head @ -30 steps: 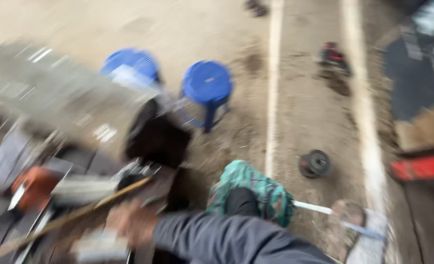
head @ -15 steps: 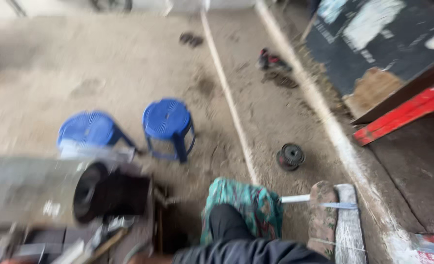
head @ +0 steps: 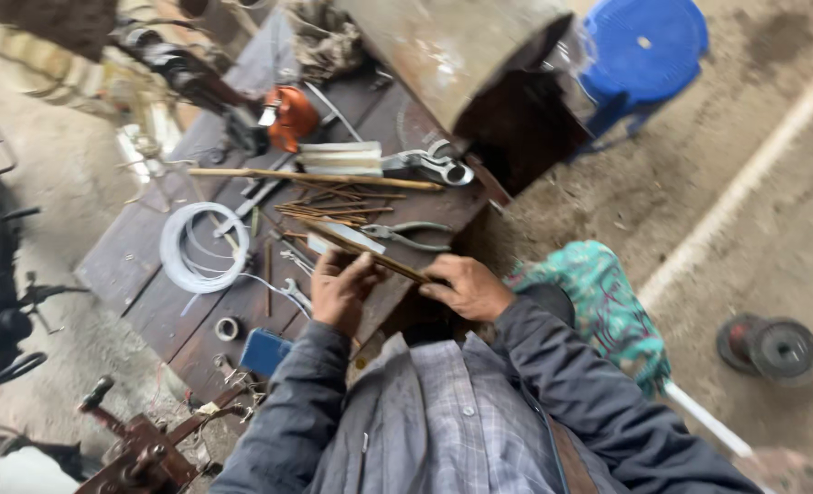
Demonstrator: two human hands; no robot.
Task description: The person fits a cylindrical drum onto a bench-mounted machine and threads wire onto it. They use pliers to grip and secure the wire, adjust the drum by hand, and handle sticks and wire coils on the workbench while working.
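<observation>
The rod (head: 370, 254) you hold is thin, brown and straight, lying slantwise over the near edge of the bench (head: 141, 256). Your left hand (head: 344, 291) curls its fingers around one end; your right hand (head: 466, 285) pinches the other. Pliers (head: 406, 235) lie just beyond, a wire coil (head: 191, 247) to the left, more rods (head: 328, 203) farther back.

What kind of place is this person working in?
Most likely a rough, informal metal or repair workshop. A worn wooden workbench is strewn with pliers, thin metal rods and a coil of white wire, and the ground around it is bare dirt. Both hands grip a thin rod.
</observation>
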